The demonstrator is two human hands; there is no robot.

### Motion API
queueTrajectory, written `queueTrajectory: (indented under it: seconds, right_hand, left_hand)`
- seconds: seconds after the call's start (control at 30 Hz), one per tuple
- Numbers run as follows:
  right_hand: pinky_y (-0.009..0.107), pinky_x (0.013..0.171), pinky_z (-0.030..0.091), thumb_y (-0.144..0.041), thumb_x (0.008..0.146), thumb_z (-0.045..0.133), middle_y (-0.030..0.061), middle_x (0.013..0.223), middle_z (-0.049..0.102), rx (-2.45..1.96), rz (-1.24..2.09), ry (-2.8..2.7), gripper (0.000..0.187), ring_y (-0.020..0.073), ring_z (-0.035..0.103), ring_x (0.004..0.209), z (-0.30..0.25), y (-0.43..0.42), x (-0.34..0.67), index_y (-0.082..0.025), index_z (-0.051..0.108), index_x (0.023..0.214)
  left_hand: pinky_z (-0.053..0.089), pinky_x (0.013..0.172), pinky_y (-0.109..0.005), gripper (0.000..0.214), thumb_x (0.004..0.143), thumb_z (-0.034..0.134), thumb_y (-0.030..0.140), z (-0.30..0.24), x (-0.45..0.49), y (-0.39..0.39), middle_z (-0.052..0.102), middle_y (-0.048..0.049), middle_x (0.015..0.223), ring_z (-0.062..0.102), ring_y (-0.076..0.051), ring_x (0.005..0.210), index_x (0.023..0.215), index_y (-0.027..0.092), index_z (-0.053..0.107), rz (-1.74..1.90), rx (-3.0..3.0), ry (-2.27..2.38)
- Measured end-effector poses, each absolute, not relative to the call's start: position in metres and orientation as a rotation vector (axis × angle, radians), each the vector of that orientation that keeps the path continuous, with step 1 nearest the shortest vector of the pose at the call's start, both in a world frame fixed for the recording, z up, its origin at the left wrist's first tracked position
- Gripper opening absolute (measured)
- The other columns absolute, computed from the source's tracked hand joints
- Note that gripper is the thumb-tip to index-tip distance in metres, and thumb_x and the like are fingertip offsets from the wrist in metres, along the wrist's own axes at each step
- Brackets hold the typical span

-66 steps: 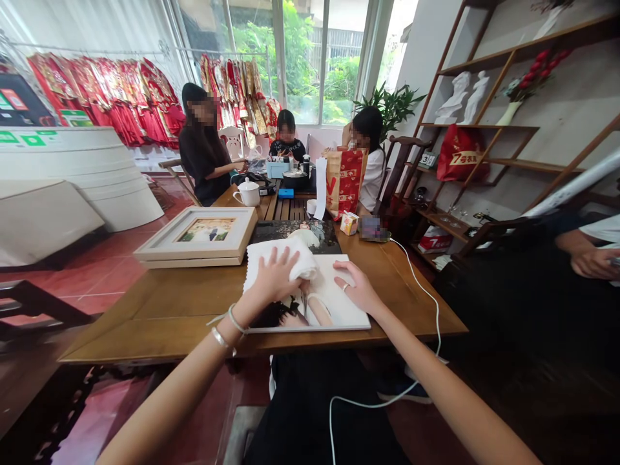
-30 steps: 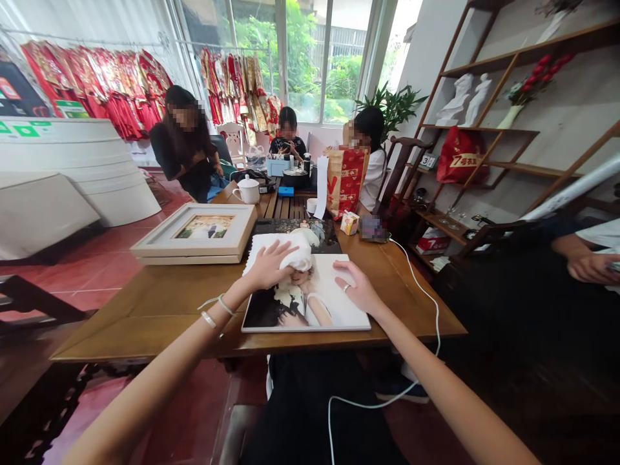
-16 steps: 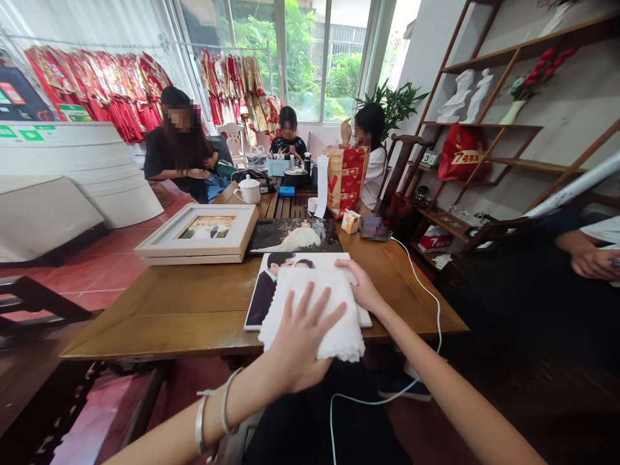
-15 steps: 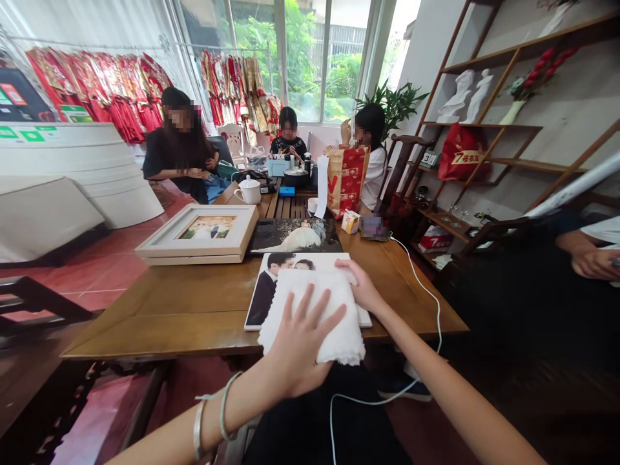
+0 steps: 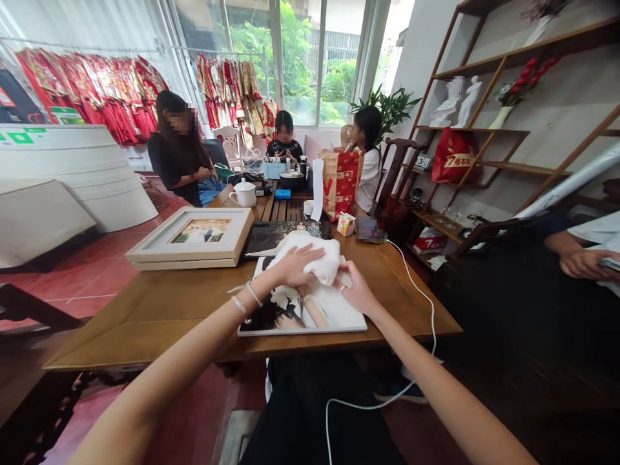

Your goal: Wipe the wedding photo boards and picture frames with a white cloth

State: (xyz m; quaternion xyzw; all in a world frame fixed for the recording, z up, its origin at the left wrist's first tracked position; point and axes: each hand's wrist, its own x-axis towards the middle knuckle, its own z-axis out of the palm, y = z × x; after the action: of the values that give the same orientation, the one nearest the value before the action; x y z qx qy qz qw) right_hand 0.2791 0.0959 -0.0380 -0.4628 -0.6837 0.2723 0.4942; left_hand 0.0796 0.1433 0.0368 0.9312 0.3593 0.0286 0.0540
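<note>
My left hand (image 5: 301,265) lies flat, fingers stretched out, on a bunched white cloth (image 5: 325,257) near the far end of a photo panel (image 5: 334,313). The panel is flat on the table and shows a couple's portrait with dark and white clothing; its upper part is hidden under the cloth and hand. My right hand (image 5: 357,289) is closed around the panel's right edge, fingertips right beside the cloth. Beyond the panel lies a darker photo print (image 5: 259,237), partly covered by the cloth. A framed photo (image 5: 194,239) rests to the left.
On the wooden table (image 5: 159,303) stand a lidded white mug (image 5: 243,193), a red paper bag (image 5: 343,184) and a small carton (image 5: 345,224). A white cable (image 5: 421,284) runs off the right side. Several people sit around; a person's hand (image 5: 578,261) shows at right.
My left hand has pushed the cloth away from me to the panel's far end, and the cloth is now bunched. More of the portrait's near part shows. My right hand stays at the right edge.
</note>
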Motion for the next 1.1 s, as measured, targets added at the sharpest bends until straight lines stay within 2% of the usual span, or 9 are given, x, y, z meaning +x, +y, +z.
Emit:
queueTrajectory:
  seconds: [0.1,0.17,0.23,0.4,0.6,0.73,0.93,1.1]
  right_hand:
    - [0.043,0.095,0.043,-0.023,0.074,0.060,0.0066,0.103,0.062,-1.111,0.675,-1.644,0.028,0.0228,0.059,0.102,-0.039,0.096,0.279,-0.024,0.045,0.098]
    - [0.042,0.095,0.043,-0.022,0.073,0.060,0.0065,0.104,0.061,-1.087,0.674,-1.635,0.032,0.0224,0.058,0.103,-0.039,0.097,0.278,-0.024,0.044,0.101]
    - [0.041,0.095,0.043,-0.022,0.074,0.059,0.0062,0.104,0.061,-1.066,0.674,-1.620,0.032,0.0222,0.058,0.104,-0.040,0.097,0.278,-0.024,0.044,0.102]
    - [0.039,0.090,0.045,-0.029,0.085,0.044,0.0045,0.098,0.062,-1.086,0.724,-1.543,0.011,0.0212,0.058,0.097,-0.040,0.099,0.278,-0.025,0.047,0.094]
    - [0.037,0.083,0.048,-0.039,0.086,0.043,0.0036,0.092,0.063,-1.122,0.828,-1.446,0.017,0.0222,0.060,0.090,-0.036,0.099,0.279,-0.024,0.050,0.088]
    - [0.039,0.091,0.046,-0.043,0.086,0.043,0.0051,0.108,0.065,-1.083,0.882,-1.405,0.022,0.0239,0.056,0.110,-0.034,0.099,0.280,-0.025,0.054,0.091]
    - [0.045,0.103,0.037,-0.032,0.077,0.055,0.0099,0.122,0.060,-1.067,0.828,-1.501,0.023,0.0255,0.051,0.121,-0.038,0.098,0.281,-0.023,0.057,0.098]
    - [0.047,0.104,0.034,-0.026,0.072,0.061,0.0121,0.119,0.060,-1.124,0.654,-1.651,0.031,0.0260,0.051,0.120,-0.039,0.096,0.279,-0.021,0.055,0.102]
  left_hand:
    - [0.019,0.112,-0.046,0.065,0.079,0.044,0.028,0.038,0.082,0.161,0.030,0.0001,0.151,0.020,-0.024,0.141,0.143,0.023,0.032,0.094,2.826,1.019]
    - [0.016,0.113,-0.047,0.064,0.081,0.041,0.027,0.036,0.083,0.160,0.028,0.0009,0.152,0.017,-0.023,0.142,0.144,0.023,0.030,0.101,2.838,1.009]
    - [0.012,0.113,-0.051,0.065,0.082,0.040,0.028,0.034,0.083,0.149,0.024,0.0002,0.153,0.013,-0.024,0.142,0.145,0.023,0.026,0.097,2.864,1.026]
    - [0.012,0.110,-0.060,0.070,0.081,0.045,0.033,0.034,0.084,0.105,0.021,-0.0067,0.154,0.009,-0.031,0.142,0.146,0.016,0.024,0.049,2.901,1.186]
    - [0.012,0.107,-0.067,0.079,0.077,0.049,0.039,0.029,0.099,0.039,0.017,-0.0128,0.155,0.005,-0.039,0.141,0.146,0.011,0.023,0.066,2.810,1.358]
    - [0.006,0.105,-0.071,0.088,0.074,0.052,0.044,0.020,0.111,0.001,0.013,-0.0147,0.155,-0.001,-0.043,0.140,0.147,0.010,0.018,0.129,2.810,1.335]
    - [0.007,0.110,-0.064,0.087,0.072,0.051,0.038,0.024,0.091,-0.020,0.009,-0.0066,0.156,-0.003,-0.036,0.142,0.149,0.017,0.016,0.095,2.763,1.299]
    - [0.013,0.111,-0.059,0.086,0.067,0.050,0.025,0.036,0.051,-0.019,0.014,-0.0038,0.155,0.005,-0.034,0.142,0.148,0.019,0.021,0.001,2.652,1.499]
